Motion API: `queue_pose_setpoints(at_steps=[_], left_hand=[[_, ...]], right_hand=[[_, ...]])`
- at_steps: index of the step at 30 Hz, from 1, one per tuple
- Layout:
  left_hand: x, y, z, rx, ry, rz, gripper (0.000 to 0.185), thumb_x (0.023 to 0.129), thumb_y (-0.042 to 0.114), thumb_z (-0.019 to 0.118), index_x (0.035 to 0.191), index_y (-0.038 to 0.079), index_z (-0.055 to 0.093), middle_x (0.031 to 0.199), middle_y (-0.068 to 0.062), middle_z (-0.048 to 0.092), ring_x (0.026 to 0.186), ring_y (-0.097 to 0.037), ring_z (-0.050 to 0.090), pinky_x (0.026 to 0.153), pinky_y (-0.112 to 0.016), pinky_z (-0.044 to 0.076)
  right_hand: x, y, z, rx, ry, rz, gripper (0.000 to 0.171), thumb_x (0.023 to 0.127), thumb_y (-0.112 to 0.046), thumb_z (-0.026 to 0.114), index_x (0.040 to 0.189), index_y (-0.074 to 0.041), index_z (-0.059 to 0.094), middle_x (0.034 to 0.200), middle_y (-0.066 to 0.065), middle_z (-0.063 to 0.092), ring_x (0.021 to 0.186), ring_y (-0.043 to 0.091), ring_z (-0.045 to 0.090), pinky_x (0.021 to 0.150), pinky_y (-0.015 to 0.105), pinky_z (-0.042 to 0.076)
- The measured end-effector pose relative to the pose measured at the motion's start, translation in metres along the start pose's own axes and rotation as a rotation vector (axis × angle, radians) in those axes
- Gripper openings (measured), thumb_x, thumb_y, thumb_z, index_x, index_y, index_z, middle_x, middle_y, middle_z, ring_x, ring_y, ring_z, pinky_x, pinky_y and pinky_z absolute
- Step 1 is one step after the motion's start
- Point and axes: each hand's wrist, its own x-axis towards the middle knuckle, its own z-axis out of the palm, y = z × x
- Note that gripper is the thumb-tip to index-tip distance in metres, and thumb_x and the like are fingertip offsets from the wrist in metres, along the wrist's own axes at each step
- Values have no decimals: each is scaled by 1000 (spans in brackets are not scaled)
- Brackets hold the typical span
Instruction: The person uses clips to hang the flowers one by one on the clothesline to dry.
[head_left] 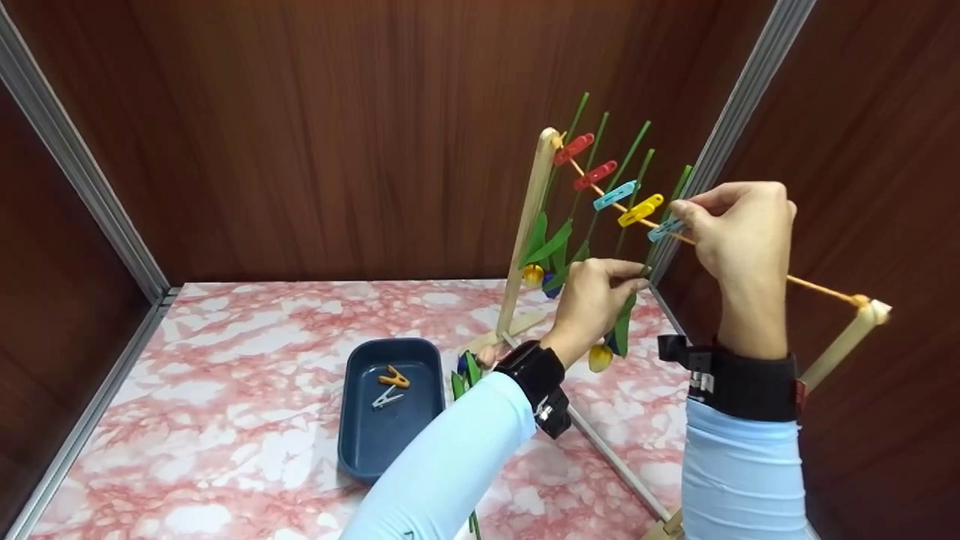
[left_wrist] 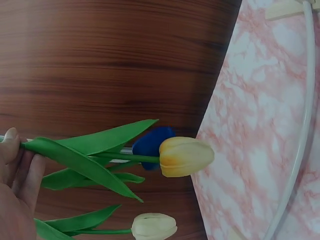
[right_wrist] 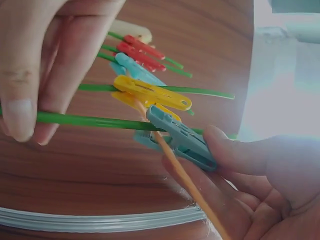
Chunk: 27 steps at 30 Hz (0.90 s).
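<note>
My right hand pinches a grey-blue clothespin by its handle end. The clothespin straddles an orange cord and the green stem of an artificial tulip with a pale yellow head. Lower on that stem, my left hand holds it between thumb and fingers; the flower hangs head down. Further along the cord, a yellow clothespin, a light blue clothespin and two red clothespins, one nearer and one by the post, hold other tulip stems.
The cord runs between a left wooden post and a right wooden post, joined below by a white rod. A dark blue tray holds an orange clothespin and a grey clothespin. More tulips lie beside it, partly behind my left arm.
</note>
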Motion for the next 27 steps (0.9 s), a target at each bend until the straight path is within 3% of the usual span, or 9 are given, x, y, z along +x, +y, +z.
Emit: queue_pose_setpoints(at_steps=[4,11,20,27], left_hand=[[1,2,0,-12,6,3,20,95,15,81,113,8,84,109,-4,81,99,-4,75,81,-6,51],[1,5,0,-9,-2,14,19,97,15,79,113,7,84,107,-3,82,96,-2,74,80,-6,51],[-4,-1,-5,-79,-17,11,23,97,15,80,119,7,82,109,-3,82,94,1,74,79,-9,54],[-22,-19,-28,-102,38,-2,24,98,19,79,119,8,81,115,-4,81,97,-3,73,84,-14,56]], right_hand=[[-1,1,4,4,7,-16,29,97,-29,78,109,-3,84,99,13,79,98,22,58,59,21,44],[-6,-2,3,-1,-25,-16,34,99,-32,76,114,-3,83,112,21,77,112,31,57,68,28,46],[-7,-5,-2,-8,-67,-36,39,100,-35,75,120,-2,80,115,21,78,102,30,66,55,12,46],[-7,-1,-1,-10,-111,-25,43,101,-36,74,126,-1,78,120,24,76,107,34,67,57,10,45]])
